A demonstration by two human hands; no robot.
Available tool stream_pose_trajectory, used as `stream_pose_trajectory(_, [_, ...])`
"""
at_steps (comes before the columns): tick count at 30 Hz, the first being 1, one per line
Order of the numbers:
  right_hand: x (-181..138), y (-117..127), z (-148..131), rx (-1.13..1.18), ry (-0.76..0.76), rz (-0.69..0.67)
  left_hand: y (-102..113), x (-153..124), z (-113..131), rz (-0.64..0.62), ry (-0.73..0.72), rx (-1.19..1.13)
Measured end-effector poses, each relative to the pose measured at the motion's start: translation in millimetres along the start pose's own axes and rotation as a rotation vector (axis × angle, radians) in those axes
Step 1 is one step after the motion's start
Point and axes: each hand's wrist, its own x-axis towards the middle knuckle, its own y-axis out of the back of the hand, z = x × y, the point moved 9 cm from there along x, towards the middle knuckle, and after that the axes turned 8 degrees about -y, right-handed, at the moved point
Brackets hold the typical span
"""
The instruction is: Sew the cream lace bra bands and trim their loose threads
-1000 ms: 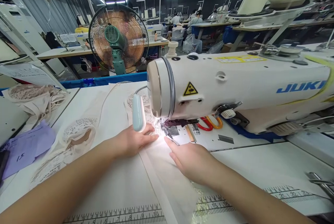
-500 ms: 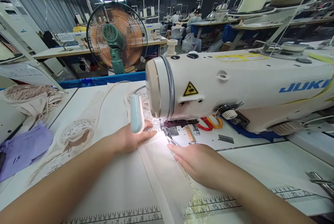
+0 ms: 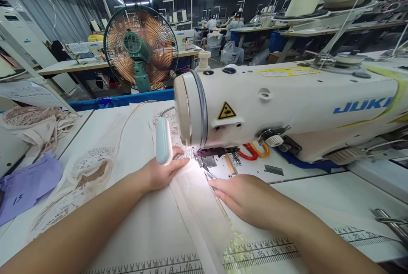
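Observation:
My left hand (image 3: 162, 172) lies on pale fabric (image 3: 194, 197), its thumb and fingers closing on the lace part (image 3: 188, 153) just left of the needle area. The small lamp (image 3: 163, 141) hides part of those fingers. Close to the presser foot, my right hand (image 3: 239, 193) has thumb and fingers pinched on a thin shiny metal tool (image 3: 211, 175) that looks like tweezers; the grip covers most of it. A narrow beige edge runs down from beneath these fingers towards yellowish lace (image 3: 237, 248). The white sewing machine (image 3: 248, 104) stands over the work.
More lace garment pieces (image 3: 92, 165) lie left, beside a purple paper (image 3: 30, 186). Red-handled scissors (image 3: 248, 152) and an orange handle (image 3: 262, 149) are under the machine arm. A printed ruler (image 3: 267, 250) crosses the front. Behind stands a fan (image 3: 140, 48); people work farther back.
The whole view has shifted slightly, with the machine now a little further left. Both hands keep their places at the fabric beside the needle, and their grips look the same.

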Motion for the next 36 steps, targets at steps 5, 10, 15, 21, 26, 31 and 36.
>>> stream_pose_trajectory(5, [1.1, 0.7, 2.5, 0.041, 0.015, 0.004, 3.7, 3.5, 5.5, 0.015, -0.035, 0.125])
stream_pose_trajectory(10, [-0.8, 5.4, 2.3, 0.047, 0.036, 0.049, 16.4, 4.5, 32.4, 0.075, -0.092, 0.245])
stream_pose_trajectory(15, [-2.1, 9.0, 1.9, 0.068, 0.073, 0.088, 3.2, -3.1, 83.4, 0.007, -0.167, 0.254])
stream_pose_trajectory(21, [-12.7, 10.8, -1.2, 0.049, 0.105, 0.130, -29.1, -19.4, 131.1, -0.173, -0.254, 0.253])
stream_pose_trajectory(26, [-27.3, 2.0, 0.5, 0.121, 0.149, 0.197, -36.6, -26.9, 147.9, -0.238, -0.319, 0.249])
stream_pose_trajectory(31, [-38.0, -10.8, 11.3, 0.246, 0.211, 0.304, -35.3, -29.0, 151.2, -0.253, -0.381, 0.296])
stream_pose_trajectory(36, [-44.3, -6.7, 19.3, 0.320, 0.260, 0.470, -32.7, -28.8, 149.6, -0.237, -0.426, 0.334])
